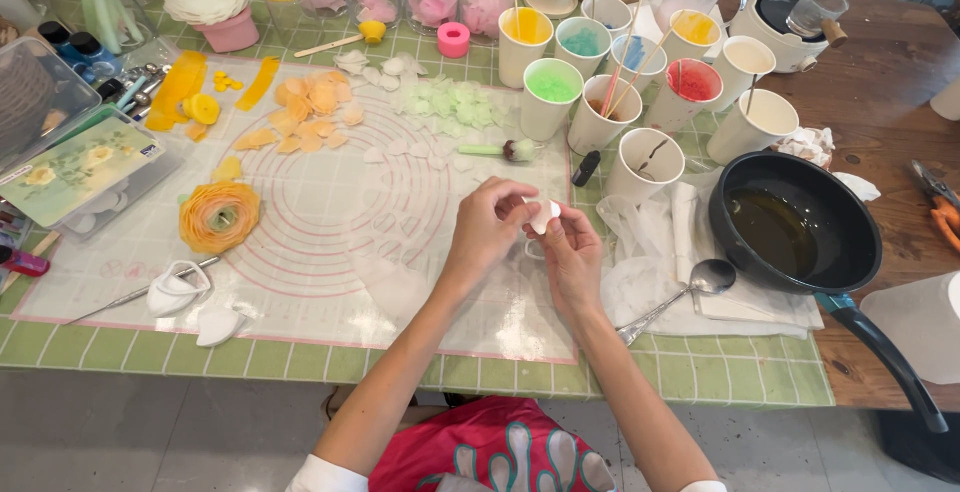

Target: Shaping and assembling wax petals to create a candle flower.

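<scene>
Fingertips of both hands meet over the middle of the worktop (700,377): the left hand (487,227) and right hand (572,257) pinch one small white petal-shaped piece (544,215) between them, raised off the surface, fingers closed narrowly on it from two sides, which looks like shaping or pressing rather than carrying. Directly under the hands lies a translucent silicone mat (330,222) with printed pink circles, likely a non-stick base for the thin pieces spread on it. Orange petals (305,112) and pale green petals (450,104) lie sorted by colour along the far part of the mat, apart from each other. A finished orange flower (219,216) sits at the mat's left, clear of the hands. A row of paper cups (600,72) holding coloured liquid, some with sticks standing in them, is grouped within reach beyond the right hand. A black pan (795,222) with dark liquid sits to the right on folded white paper (660,302), handle toward the near edge; a metal spoon (690,287) rests on the paper just beside the pan. A green-handled brush (500,150) lies between petals and cups.
</scene>
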